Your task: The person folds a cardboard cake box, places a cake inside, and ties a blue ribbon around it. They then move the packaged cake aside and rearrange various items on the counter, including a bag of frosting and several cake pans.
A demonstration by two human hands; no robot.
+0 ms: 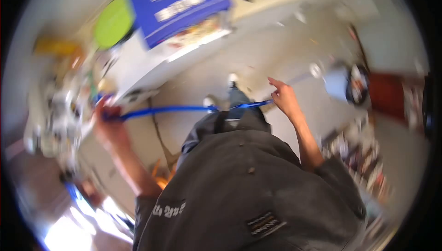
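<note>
One blue strap point(165, 109) stretches across in front of the dark shirt point(239, 172), the left hand point(109, 117) curling blurred fingers around one end, the right hand point(284, 98) pinching the other, one finger extended.

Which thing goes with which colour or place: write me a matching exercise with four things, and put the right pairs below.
1. Band
2. Disc
3. Box
4. Shirt

A. Dark grey
B. Blue with white print
C. Between the left hand and the right hand
D. Lime green

Pairs: 1-C, 2-D, 3-B, 4-A
</note>
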